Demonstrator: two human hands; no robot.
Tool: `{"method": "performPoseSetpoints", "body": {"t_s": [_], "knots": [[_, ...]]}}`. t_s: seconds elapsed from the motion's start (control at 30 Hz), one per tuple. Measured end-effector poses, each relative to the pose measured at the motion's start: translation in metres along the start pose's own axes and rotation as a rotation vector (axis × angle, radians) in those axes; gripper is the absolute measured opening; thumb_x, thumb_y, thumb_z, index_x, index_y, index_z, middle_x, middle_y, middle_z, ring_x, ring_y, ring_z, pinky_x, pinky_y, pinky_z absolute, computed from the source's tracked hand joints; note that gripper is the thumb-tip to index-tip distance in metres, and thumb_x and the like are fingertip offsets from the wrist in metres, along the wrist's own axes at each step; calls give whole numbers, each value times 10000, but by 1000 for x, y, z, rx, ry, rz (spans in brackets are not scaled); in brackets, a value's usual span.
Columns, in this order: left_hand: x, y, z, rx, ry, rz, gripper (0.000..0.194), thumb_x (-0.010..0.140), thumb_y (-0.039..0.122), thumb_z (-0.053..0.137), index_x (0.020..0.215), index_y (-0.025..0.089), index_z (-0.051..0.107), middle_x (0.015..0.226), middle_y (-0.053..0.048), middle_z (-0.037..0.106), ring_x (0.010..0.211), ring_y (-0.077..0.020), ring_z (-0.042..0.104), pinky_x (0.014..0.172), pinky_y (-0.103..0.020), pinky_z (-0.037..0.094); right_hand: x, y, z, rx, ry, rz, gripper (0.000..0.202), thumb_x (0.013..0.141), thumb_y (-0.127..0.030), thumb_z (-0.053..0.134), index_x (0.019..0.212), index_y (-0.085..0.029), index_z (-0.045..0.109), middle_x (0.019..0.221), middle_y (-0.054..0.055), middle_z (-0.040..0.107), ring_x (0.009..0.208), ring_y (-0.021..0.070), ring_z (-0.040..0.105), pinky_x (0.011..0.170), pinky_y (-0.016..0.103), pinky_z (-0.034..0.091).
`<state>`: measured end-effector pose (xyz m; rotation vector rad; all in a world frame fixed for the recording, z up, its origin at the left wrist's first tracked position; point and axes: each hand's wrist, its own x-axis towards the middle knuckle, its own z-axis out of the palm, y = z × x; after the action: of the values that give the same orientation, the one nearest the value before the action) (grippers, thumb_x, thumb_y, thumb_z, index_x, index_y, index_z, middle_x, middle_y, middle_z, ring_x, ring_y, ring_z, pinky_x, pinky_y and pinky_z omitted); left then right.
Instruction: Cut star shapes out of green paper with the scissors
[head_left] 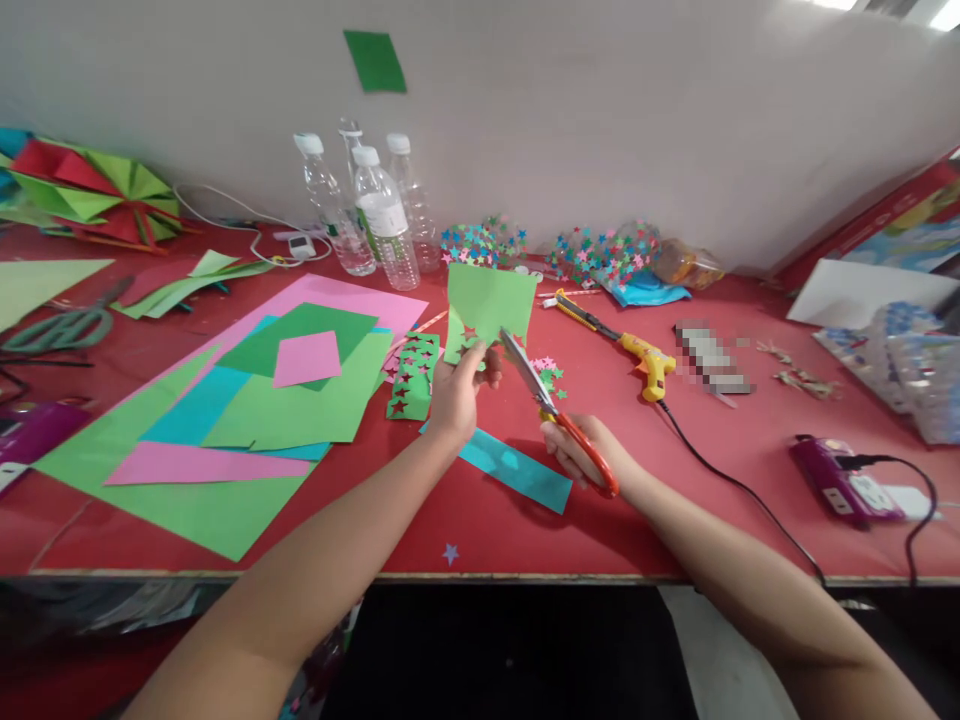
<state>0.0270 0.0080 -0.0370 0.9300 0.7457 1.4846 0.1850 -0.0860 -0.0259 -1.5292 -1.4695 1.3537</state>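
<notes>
My left hand (463, 385) pinches the lower edge of a light green sheet of paper (491, 295), which has star-shaped holes along that edge. Gripped in my right hand (581, 447) is a pair of scissors (538, 383) with red handles. Its blades point up and left, and the tips reach the paper's lower right part. Beneath my hands lies a blue paper strip (517, 468). A green punched strip (414, 375) with star holes rests just left of my left hand. Small pink and green paper stars (547, 370) are scattered behind the scissors.
Stacked coloured paper (300, 400) covers the left of the red table, near green-handled scissors (64, 328). Plastic bottles (386, 220) stand at the wall beside bags of stars (607, 250). A yellow glue gun (646, 362), its cord and a purple power strip (847, 480) lie right.
</notes>
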Motion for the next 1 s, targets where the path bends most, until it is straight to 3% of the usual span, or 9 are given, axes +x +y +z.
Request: {"method": "performPoseSetpoints", "body": {"t_s": [0.3, 0.67, 0.8, 1.0], "knots": [[1, 4, 1, -8, 74, 19, 163, 683, 264, 701, 694, 181, 561, 531, 39, 563, 473, -85, 504, 419, -201, 382, 0, -3, -3, 17, -16, 71, 463, 818, -588, 594, 601, -198, 470, 306, -88, 396, 263, 60, 347, 329, 198, 298], [-2, 2, 0, 87, 31, 59, 142, 722, 291, 703, 707, 190, 606, 574, 27, 603, 497, -96, 527, 479, -228, 431, -1, -2, -4, 33, -37, 54, 449, 826, -586, 581, 615, -203, 478, 301, -91, 387, 260, 68, 346, 348, 211, 302], [-2, 2, -1, 177, -13, 109, 209, 782, 317, 648, 639, 178, 586, 550, 17, 588, 481, -90, 514, 492, -227, 432, 0, 1, -4, 31, -34, 44, 441, 819, -588, 575, 630, -201, 479, 306, -100, 382, 257, 62, 337, 349, 205, 284], [3, 6, -4, 180, -40, 67, 245, 774, 282, 610, 559, 175, 559, 500, 17, 541, 452, -88, 487, 459, -224, 395, 0, 6, -9, -52, -74, -8, 425, 843, -580, 526, 679, -188, 507, 335, -97, 402, 279, 63, 347, 370, 199, 304]]}}
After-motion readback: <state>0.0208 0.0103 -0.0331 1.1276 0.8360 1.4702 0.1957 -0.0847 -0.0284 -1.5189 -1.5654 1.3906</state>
